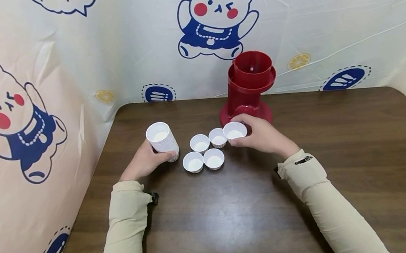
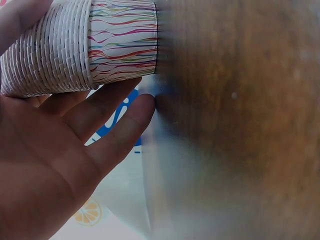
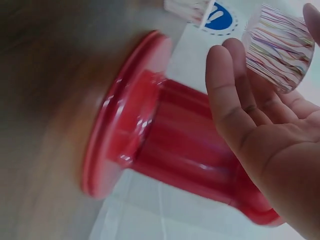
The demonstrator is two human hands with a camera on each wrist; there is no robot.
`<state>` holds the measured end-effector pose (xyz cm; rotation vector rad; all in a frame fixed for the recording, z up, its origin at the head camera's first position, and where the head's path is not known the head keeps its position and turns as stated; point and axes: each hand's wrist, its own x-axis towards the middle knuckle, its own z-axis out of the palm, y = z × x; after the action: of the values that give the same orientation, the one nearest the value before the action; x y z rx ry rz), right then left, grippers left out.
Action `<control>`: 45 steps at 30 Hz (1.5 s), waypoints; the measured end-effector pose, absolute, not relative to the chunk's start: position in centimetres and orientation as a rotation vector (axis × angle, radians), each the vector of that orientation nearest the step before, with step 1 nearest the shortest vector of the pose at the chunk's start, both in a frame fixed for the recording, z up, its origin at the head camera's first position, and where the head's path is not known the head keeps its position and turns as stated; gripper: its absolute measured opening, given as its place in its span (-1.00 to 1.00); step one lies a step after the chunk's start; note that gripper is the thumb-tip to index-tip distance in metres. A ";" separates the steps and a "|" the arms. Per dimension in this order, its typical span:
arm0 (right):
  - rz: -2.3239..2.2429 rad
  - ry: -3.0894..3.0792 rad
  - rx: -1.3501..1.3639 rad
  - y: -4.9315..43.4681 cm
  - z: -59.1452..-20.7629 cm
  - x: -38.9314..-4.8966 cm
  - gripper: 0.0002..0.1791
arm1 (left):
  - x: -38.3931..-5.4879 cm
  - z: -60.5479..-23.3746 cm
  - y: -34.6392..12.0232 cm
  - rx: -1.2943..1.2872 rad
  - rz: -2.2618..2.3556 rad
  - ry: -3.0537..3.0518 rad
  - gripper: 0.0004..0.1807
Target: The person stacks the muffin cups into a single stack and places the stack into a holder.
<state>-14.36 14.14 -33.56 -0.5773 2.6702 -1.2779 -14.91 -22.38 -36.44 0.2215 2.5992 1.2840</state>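
In the head view my left hand (image 1: 144, 160) grips a tall stack of white paper cups (image 1: 163, 141) with thumb and fingers around its side. The left wrist view shows the stacked rims and the lowest cup (image 2: 124, 42), printed with wavy coloured stripes, its base at the tabletop. My right hand (image 1: 262, 134) holds a single paper cup (image 1: 235, 130) between thumb and fingers, upright and raised off the table. Between the hands several short paper cups, among them a front-left cup (image 1: 193, 162) and a front-right cup (image 1: 214, 159), stand close together, mouths up.
Just behind my right hand a red plastic stand (image 1: 247, 84) with a round base and an open cylinder on top rises from the brown wooden table (image 1: 218, 225). A printed cloth (image 1: 133, 38) with cartoon bears hangs along the back and sides.
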 end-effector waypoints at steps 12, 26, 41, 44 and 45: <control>-1.431 2.601 -0.584 11.1 -31.1 -14.9 -0.27 | -14.9 -36.3 -22.3 0.206 1.267 2.601 -0.12; -1.516 2.508 -0.691 5.0 -28.3 -16.0 -0.24 | -14.9 -36.4 -22.7 0.213 1.310 2.588 -0.14; -1.511 2.460 -0.707 0.7 -29.0 -16.8 -0.28 | -15.1 -36.7 -22.6 0.295 1.346 2.569 -0.12; -1.494 2.470 -0.706 0.2 -29.0 -16.9 -0.30 | -15.1 -36.7 -22.7 0.294 1.352 2.560 -0.11; -1.492 2.469 -0.707 0.0 -28.9 -17.0 -0.30 | -15.1 -36.7 -22.7 0.292 1.352 2.558 -0.11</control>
<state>-16.96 0.03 -28.94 -0.7065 2.4691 -1.4920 -15.15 -22.74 -36.72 0.2924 2.5585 1.3524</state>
